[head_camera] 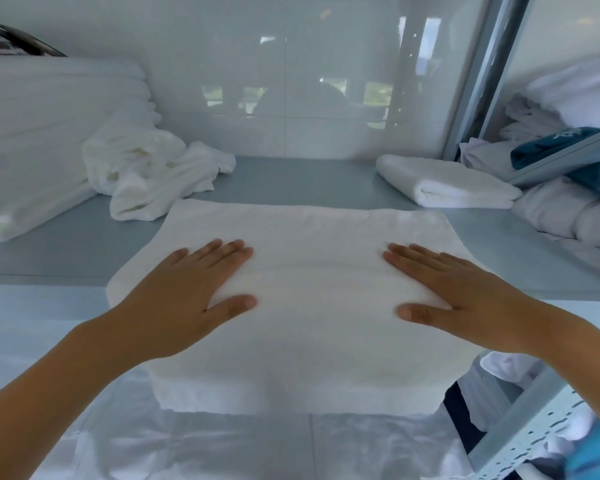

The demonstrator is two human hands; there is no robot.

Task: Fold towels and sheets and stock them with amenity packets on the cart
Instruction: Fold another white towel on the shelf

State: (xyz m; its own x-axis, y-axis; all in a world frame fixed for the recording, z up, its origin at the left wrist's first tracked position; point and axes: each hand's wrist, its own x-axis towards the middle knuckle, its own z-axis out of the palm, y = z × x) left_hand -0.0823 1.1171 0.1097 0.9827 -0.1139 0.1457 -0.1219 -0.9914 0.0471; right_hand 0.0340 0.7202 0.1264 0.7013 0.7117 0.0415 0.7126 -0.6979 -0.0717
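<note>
Both my forearms reach in from the bottom corners, and each ends flat on the big white towel (312, 271) spread in front of me. My left hand (184, 299) lies palm down on the towel's left part, fingers straight and close together, thumb stretched out toward the middle. My right hand (454, 292) mirrors it on the right part, also flat, fingers extended, thumb pointing inward; neither hand grips anything, and they sit well apart. I see the towel lying folded on the grey worktop (49, 258), its near edge overhanging toward me. Behind it to the left lies a crumpled towel (146, 174) beside a tall stack of white linen (39, 140). To the right rear rests a folded towel (444, 181), near the shelf rack (561, 157).
</note>
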